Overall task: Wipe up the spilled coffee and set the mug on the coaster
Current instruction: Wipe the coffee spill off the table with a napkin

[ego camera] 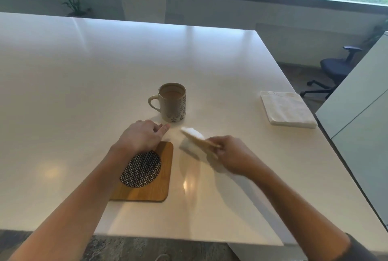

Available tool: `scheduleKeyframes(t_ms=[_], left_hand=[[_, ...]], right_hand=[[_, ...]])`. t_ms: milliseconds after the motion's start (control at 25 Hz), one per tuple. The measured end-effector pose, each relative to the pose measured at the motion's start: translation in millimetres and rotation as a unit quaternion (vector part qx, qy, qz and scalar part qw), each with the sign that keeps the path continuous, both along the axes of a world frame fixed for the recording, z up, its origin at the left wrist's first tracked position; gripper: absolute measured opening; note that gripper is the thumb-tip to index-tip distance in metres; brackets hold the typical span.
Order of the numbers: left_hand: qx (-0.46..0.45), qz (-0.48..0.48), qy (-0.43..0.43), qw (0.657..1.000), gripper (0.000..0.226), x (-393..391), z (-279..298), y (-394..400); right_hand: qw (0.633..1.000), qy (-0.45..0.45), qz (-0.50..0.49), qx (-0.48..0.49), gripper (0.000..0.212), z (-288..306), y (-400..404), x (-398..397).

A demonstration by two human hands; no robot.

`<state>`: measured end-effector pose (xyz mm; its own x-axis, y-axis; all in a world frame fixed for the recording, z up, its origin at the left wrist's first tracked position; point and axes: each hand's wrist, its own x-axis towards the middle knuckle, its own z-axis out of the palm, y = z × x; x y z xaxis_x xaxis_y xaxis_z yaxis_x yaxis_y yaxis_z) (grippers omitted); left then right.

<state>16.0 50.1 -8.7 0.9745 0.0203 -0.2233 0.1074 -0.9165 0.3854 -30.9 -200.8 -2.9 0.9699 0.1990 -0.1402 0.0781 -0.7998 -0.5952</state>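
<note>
A leaf-patterned mug (172, 103) with coffee in it stands upright on the white table (84, 76), handle to the left. A square wooden coaster (151, 178) with a woven black-and-white round inset lies in front of it, nearer me. My left hand (140, 136) hovers over the coaster's far edge, just short of the mug, fingers loosely curled and holding nothing. My right hand (233, 155) pinches a crumpled napkin (197, 137), white with a brown-stained part, lifted slightly off the table to the right of the coaster. I see no coffee puddle on the table.
A stack of folded white napkins (287, 109) lies near the table's right edge. A white chair (144, 6) stands at the far side, a dark office chair (336, 69) off to the right, and a pale cabinet (361, 97) beside the table.
</note>
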Motion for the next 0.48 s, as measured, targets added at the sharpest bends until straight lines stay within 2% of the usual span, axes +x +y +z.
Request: scheduleKeyframes(t_ms=[120,240,320,480], left_hand=[[0.007,0.001,-0.010,1.000,0.066,1.1,-1.0,1.2],[0.008,0.011,-0.016,1.000,0.065,-3.2,-6.0,1.0],[0.001,0.014,-0.019,1.000,0.065,-5.7,-10.9,0.5],[-0.001,0.007,-0.020,1.000,0.065,-4.7,-14.7,1.7]], right_hand=[[0.993,-0.049,-0.109,0.016,0.036,10.5,-26.7,54.4],[0.971,-0.119,-0.204,-0.046,0.043,1.0,-39.7,99.4],[0.962,-0.118,-0.229,-0.091,0.046,-12.9,-32.8,114.7],[0.956,-0.125,-0.244,-0.107,0.041,-26.9,-9.2,132.9]])
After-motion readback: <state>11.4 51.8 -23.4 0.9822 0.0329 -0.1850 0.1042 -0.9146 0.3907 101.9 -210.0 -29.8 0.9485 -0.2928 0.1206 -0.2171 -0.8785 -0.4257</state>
